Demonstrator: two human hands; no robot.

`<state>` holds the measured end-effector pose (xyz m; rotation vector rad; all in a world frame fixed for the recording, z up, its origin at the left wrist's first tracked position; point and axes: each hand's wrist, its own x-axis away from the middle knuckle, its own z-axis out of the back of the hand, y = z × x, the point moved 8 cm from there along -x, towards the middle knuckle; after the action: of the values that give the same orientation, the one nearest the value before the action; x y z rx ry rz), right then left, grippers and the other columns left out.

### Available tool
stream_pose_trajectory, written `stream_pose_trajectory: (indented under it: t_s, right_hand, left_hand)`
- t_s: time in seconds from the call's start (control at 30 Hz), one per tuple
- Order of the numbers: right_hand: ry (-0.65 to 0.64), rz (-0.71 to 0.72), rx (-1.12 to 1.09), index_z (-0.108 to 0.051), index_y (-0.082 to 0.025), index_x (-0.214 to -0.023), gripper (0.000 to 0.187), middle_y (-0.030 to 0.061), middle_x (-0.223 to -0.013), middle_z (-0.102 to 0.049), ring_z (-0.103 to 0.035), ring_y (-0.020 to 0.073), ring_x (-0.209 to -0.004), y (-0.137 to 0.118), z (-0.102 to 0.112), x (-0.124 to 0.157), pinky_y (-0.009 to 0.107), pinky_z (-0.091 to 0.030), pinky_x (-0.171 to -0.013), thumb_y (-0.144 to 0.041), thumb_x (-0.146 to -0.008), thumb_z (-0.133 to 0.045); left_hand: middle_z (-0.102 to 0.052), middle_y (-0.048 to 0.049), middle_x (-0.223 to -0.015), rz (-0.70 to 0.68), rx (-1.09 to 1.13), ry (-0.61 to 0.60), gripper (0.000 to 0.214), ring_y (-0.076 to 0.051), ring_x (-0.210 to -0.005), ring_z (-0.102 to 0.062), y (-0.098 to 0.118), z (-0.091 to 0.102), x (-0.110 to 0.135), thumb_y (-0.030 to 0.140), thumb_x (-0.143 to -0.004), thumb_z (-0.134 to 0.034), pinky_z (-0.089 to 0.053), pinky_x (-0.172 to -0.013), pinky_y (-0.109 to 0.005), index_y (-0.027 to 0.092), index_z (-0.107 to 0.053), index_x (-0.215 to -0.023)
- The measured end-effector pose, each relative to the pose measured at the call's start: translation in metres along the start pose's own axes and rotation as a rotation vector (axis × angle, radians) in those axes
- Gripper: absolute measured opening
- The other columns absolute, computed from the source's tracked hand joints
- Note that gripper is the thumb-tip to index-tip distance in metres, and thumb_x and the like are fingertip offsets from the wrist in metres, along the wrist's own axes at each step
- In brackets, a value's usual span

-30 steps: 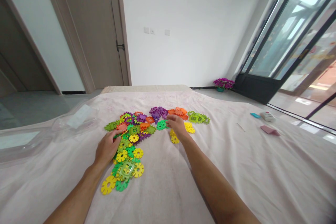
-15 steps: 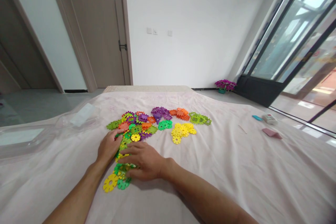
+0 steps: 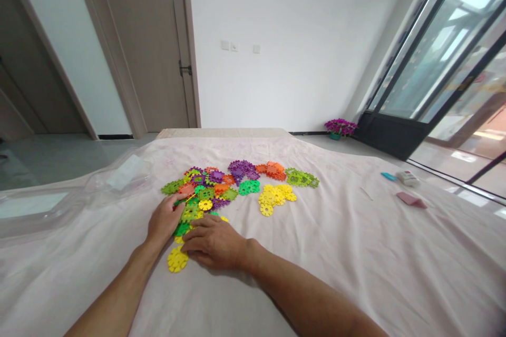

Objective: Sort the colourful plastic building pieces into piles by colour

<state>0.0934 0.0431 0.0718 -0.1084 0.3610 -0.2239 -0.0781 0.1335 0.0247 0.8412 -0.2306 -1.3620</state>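
Note:
Loose toothed plastic pieces lie in a mixed heap [image 3: 205, 184] of green, yellow, orange and purple, trailing toward me. My left hand [image 3: 163, 221] rests against the heap's left edge, fingers pointing inward and the thumb slightly apart; no firm grip shows. My right hand [image 3: 216, 242] lies palm down with fingers stretched over the trailing pieces, hiding some of them. Just left of its fingertips is a large yellow disc [image 3: 177, 259]. A smaller yellow disc [image 3: 205, 205] sits on the heap above that hand.
Sorted piles lie beyond: purple gears [image 3: 243, 168], orange pieces [image 3: 271, 170], light-green gears [image 3: 302, 178], green discs [image 3: 249, 187] and yellow discs [image 3: 274, 196]. Clear plastic packaging [image 3: 71, 210] is at left. A pink cloth [image 3: 411, 199], white box [image 3: 407, 178] and blue item [image 3: 389, 176] are at right.
The nearest pieces have shifted up toward the heap, the large yellow disc up and right. My right hand's fingers have drawn closer together. My left hand has stayed about where it was.

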Motion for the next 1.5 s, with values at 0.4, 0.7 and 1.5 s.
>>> stream_pose_trajectory:
  t_s: [0.4,0.7,1.5]
  right_hand:
    - [0.271,-0.345,-0.225,-0.069,-0.021,-0.113,0.022,0.0068,-0.113,-0.073,-0.062,0.0191,-0.110,0.070,0.021,0.025,0.033,-0.044,-0.099,-0.028,-0.101,-0.052]
    - [0.390,-0.796,-0.396,-0.075,-0.018,-0.093,0.016,0.0022,-0.086,-0.072,-0.064,0.0159,-0.078,0.142,0.027,0.071,0.025,-0.045,-0.070,-0.023,-0.090,-0.061]
    - [0.552,-0.961,-0.752,-0.061,-0.018,-0.086,0.020,-0.0055,-0.060,-0.056,-0.053,0.0104,-0.049,0.169,0.041,0.093,0.021,-0.041,-0.046,-0.035,-0.076,-0.067]
  left_hand:
    - [-0.067,-0.0061,-0.126,-0.030,-0.078,-0.004,0.039,-0.023,-0.119,-0.061,0.006,0.001,0.001,0.035,-0.090,-0.045,-0.046,-0.103,-0.034,0.023,-0.070,-0.118]
    - [-0.067,-0.0070,-0.125,-0.024,-0.090,0.007,0.039,-0.024,-0.119,-0.061,0.008,0.003,0.002,0.035,-0.089,-0.046,-0.046,-0.102,-0.036,0.023,-0.070,-0.117]
    - [-0.065,-0.0067,-0.127,-0.019,-0.094,-0.015,0.040,-0.024,-0.118,-0.061,0.005,0.000,0.001,0.036,-0.090,-0.044,-0.047,-0.100,-0.036,0.023,-0.069,-0.119]
